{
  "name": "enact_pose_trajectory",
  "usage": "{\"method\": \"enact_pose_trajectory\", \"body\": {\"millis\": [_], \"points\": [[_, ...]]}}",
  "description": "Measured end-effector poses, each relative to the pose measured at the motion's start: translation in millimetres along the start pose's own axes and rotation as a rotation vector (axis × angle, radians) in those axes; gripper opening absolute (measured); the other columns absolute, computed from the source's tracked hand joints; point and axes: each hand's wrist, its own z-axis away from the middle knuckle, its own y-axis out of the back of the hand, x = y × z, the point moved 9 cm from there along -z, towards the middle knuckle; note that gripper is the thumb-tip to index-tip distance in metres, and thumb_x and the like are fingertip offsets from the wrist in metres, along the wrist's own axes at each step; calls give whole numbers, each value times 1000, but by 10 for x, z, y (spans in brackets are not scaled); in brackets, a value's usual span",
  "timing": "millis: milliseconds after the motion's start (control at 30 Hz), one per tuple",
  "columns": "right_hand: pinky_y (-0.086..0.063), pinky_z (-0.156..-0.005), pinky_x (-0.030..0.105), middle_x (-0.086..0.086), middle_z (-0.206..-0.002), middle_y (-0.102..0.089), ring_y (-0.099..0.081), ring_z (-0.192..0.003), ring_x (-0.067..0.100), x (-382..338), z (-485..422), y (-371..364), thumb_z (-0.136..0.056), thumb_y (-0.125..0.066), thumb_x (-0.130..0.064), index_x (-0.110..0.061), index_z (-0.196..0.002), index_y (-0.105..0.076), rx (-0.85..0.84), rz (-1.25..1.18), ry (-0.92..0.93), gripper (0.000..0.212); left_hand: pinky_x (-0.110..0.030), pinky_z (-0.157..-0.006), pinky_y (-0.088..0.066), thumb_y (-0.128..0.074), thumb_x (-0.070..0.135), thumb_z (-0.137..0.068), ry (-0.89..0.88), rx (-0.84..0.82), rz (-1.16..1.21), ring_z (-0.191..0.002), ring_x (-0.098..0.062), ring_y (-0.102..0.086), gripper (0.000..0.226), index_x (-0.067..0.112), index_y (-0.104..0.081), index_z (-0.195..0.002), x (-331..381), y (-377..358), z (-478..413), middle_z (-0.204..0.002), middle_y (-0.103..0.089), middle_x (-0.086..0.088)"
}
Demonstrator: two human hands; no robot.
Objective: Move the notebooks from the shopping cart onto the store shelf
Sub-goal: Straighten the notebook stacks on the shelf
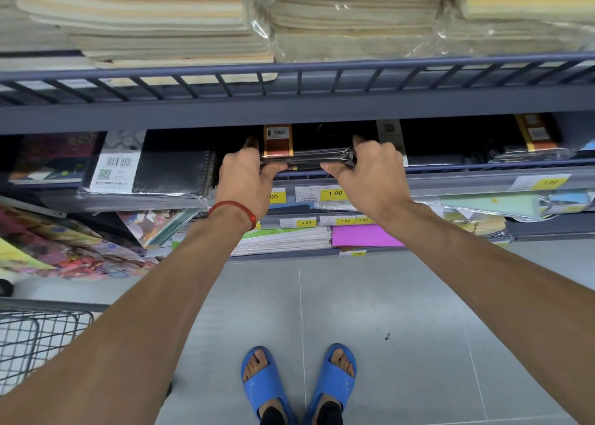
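Arms extended, left hand (246,179) and right hand (373,170) grip wrapped notebooks (306,159) on shelf (457,183).

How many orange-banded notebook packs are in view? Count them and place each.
2. One orange-banded notebook pack is gripped between the left hand and right hand at centre; the other pack lies far right. Others may hide behind.

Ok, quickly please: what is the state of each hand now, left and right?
Left hand: grips the left end of the wrapped black notebooks at the shelf edge.
Right hand: grips the right end of the same notebooks.
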Motion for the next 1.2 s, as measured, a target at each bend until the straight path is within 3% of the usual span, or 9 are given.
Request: {"method": "enact_pose_trajectory", "body": {"millis": [200, 333, 433, 500, 600, 733, 867, 1067, 1200], "points": [[-43, -66, 33, 9, -71, -64, -58, -74, 33, -17, 48, -7, -89, -68, -49, -10, -85, -54, -16, 2, 37, 42, -27, -66, -42, -67, 33, -91, 1, -12, -4, -73, -22, -56, 32, 2, -63, -99, 15, -7, 31, -83, -61, -7], [-47, -72, 28, -3, -88, -68, -58, -79, 16, 0, 119, -1, -86, -73, -49, -14, -107, -59, -99, -134, 56, 43, -16, -58, -44, -75, 40, -83, 3, -44, 43, -72, -10, -57, 41, 9, -58, -104, -8, 29, 65, -86, -61, 1], [-49, -87, 25, 2, -111, -68, -55, -90, 8, 8, 171, 47, -90, -68, -49, -11, -141, -50, -84, -282, 35, 66, -28, -82, -55, -75, 43, -82, -36, 18, 140, -85, -15, -64, 51, 13, -55, -117, -47, 79, 101, -99, -66, 2], [-44, -83, 22, 8, -105, -67, -44, -79, 5, 13, 189, 47, -95, -62, -47, -10, -153, -36, -73, -273, 28, 73, -35, -90, -54, -71, 39, -87, -44, 24, 132, -93, -19, -65, 42, 11, -60, -116, -57, 75, 122, -104, -69, -2], [-44, -75, 30, 4, -70, -59, -44, -61, 11, 10, 177, 25, -97, -59, -44, -8, -152, -38, -36, -208, 35, 68, -35, -86, -55, -68, 36, -90, -70, 31, 127, -89, -19, -68, 26, 13, -67, -102, -42, 75, 99, -95, -73, -4], [-35, -65, 24, 0, -62, -55, -45, -55, 10, 38, 135, -13, -97, -60, -43, -6, -139, -54, 27, -208, 42, 57, -27, -72, -42, -67, 38, -90, -28, 40, 108, -82, -25, -55, 27, 14, -63, -79, -34, 82, 85, -70, -64, -7], [-32, -65, 27, -2, -55, -49, -43, -53, 12, 68, 104, -10, -97, -60, -42, -2, -118, -64, 49, -215, 45, 45, -17, -51, -31, -71, 28, -89, -9, 79, 148, -54, -19, -35, 53, 24, -34, -52, 19, 122, 114, -48, -38, 3], [-33, -61, 24, -2, -58, -50, -42, -51, 10, 85, 84, 2, -96, -61, -43, -1, -119, -64, 49, -237, 49, 48, -35, -79, -55, -72, 43, -85, -15, 12, 185, -86, -21, -65, 24, 22, -64, -78, -68, 29, 91, -79, -70, -2], [-35, -52, 15, 0, -58, -50, -44, -51, 10, 54, 106, 26, -98, -59, -43, 2, -111, -61, -2, -255, 68, 47, -26, -53, -41, -62, 42, -93, -34, 3, 167, -55, -20, -46, 43, 9, -46, -71, -22, 57, 134, -61, -54, -4]]}}
